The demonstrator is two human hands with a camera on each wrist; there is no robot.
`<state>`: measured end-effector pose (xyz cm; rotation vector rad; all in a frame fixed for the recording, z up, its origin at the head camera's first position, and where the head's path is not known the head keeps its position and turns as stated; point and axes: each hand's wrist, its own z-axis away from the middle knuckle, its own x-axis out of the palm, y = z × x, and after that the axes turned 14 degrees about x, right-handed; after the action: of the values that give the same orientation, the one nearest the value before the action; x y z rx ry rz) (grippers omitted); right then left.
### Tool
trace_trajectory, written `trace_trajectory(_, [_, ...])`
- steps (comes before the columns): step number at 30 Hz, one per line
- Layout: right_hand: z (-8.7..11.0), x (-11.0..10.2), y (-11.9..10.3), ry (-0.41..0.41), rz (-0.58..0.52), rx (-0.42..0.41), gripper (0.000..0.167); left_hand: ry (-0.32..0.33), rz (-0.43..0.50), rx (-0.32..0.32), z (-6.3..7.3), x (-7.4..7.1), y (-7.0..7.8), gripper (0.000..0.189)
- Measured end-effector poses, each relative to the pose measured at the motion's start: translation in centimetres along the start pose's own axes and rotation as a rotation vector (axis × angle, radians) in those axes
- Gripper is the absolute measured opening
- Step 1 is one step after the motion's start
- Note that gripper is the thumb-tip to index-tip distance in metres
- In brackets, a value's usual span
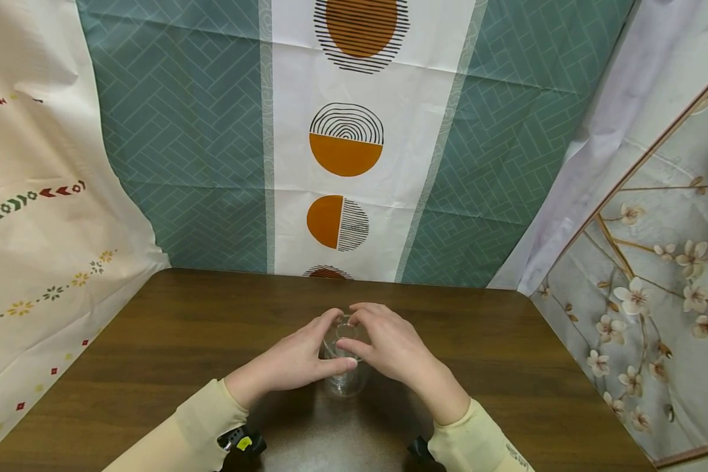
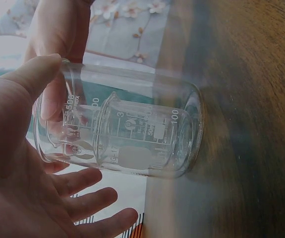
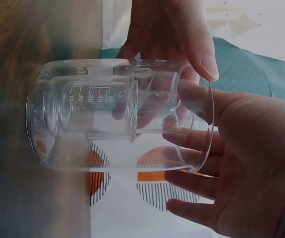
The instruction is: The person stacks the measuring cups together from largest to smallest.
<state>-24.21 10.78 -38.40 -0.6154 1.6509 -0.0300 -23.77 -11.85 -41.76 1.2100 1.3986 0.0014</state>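
Note:
A large clear glass beaker (image 1: 345, 380) stands upright on the table between both hands. Inside it sits a smaller beaker (image 3: 95, 106) with white graduations, and more glass shows above that one, seen through the wall. The left hand (image 1: 297, 357) is at the rim; its thumb (image 2: 43, 72) lies against the near side of the rim, and the other fingers spread straight beside the beaker. From the opposite side, the right hand (image 1: 392, 344) reaches round the rim with fingers (image 3: 192, 183) extended. Whether its thumb lies inside or behind the glass is unclear.
The brown wooden table (image 1: 153, 341) reaches back to a green and white curtain (image 1: 212, 131) with orange circles. A cream cloth (image 1: 35, 229) hangs on the left, and a floral panel (image 1: 643, 328) stands on the right.

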Motion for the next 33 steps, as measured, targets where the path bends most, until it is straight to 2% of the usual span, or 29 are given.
trace_trajectory(8, [-0.1,0.0,0.0,-0.04,0.002,0.039,0.04,0.006,0.006,0.015,0.0,0.0,0.1,0.082])
trace_trajectory(16, [-0.4,-0.3,0.0,-0.084,-0.002,0.028,0.035,0.009,0.009,0.015,0.0,-0.1,0.0,0.086])
trace_trajectory(23, [-0.9,-0.6,-0.2,-0.13,0.004,0.021,0.034,0.017,0.012,0.017,0.1,-0.1,0.0,0.082])
trace_trajectory(33, [-1.3,-0.8,-0.6,-0.187,0.02,0.038,0.027,0.01,0.001,-0.003,0.1,-0.1,0.0,0.092])
